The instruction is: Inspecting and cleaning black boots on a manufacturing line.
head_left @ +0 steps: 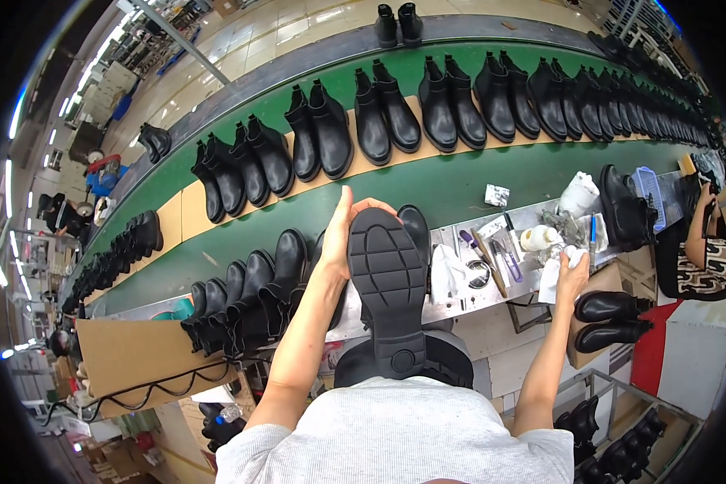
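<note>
My left hand [340, 234] grips a black ankle boot [387, 278], held with its ribbed sole toward me and the heel near my body. The fingers pass behind the toe. Off to the right, my right hand [573, 276] is closed on a white cloth [549, 280] at the edge of the metal worktop. Close by that hand are a white bottle [538, 237] and a crumpled grey rag [558, 221]. Between the hands lie another white cloth [450, 273], a small round dish [478, 274] and several slim tools, among them a purple-handled one [511, 266].
Pairs of black boots [327, 133] line a green conveyor [290, 211] on brown cardboard. More boots [258, 278] stand on the bench at left. A boot [621, 210] and a blue basket [648, 198] are at right, near a co-worker's arm [696, 230]. A cardboard box [149, 359] sits lower left.
</note>
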`<state>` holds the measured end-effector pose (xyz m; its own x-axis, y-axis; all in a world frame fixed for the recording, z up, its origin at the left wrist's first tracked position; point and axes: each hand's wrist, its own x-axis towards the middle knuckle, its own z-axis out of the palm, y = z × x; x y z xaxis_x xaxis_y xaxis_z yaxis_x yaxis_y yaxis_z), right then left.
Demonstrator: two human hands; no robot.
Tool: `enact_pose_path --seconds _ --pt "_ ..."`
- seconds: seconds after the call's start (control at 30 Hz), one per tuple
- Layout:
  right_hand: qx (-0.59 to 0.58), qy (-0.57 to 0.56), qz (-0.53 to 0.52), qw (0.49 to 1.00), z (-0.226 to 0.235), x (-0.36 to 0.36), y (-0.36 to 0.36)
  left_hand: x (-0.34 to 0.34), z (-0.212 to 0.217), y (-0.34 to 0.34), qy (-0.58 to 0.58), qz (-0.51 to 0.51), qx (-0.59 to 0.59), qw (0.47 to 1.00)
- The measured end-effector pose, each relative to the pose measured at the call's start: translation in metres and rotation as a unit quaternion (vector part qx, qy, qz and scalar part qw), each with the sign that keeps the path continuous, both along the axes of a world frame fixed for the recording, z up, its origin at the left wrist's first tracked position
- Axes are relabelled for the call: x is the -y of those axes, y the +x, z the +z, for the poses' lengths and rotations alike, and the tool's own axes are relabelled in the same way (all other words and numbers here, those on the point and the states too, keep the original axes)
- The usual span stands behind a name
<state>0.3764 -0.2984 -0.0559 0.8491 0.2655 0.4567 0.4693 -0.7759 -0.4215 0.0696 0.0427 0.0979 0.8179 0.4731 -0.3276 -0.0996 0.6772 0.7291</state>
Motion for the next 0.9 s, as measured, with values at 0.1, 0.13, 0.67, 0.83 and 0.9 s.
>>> enact_pose_path --seconds 0.1,0.13,0.67,0.83,0.9 --pt "0.006 0.007 -0.005 1.000 0.019 -0.004 -0.013 -0.003 -0.002 -0.002 -0.008 -0.001 0.015 1.000" --pt "0.023 0.023 -0.010 0.999 0.033 -0.010 -0.021 -0.002 -0.001 -0.003 -0.007 0.006 0.009 1.000" --pt "-0.169 0.205 0.476 0.838 0.173 -0.185 -0.202 0.014 0.000 -0.047 0.046 0.111 -0.020 0.993" --pt "-0.435 0.234 0.493 0.716 0.170 -0.189 -0.212 0.040 0.009 -0.103 0.091 0.231 -0.011 0.969" --pt "-0.462 0.189 0.547 0.671 0.158 -0.206 -0.228 0.061 0.012 -0.141 0.084 0.313 -0.028 0.946"
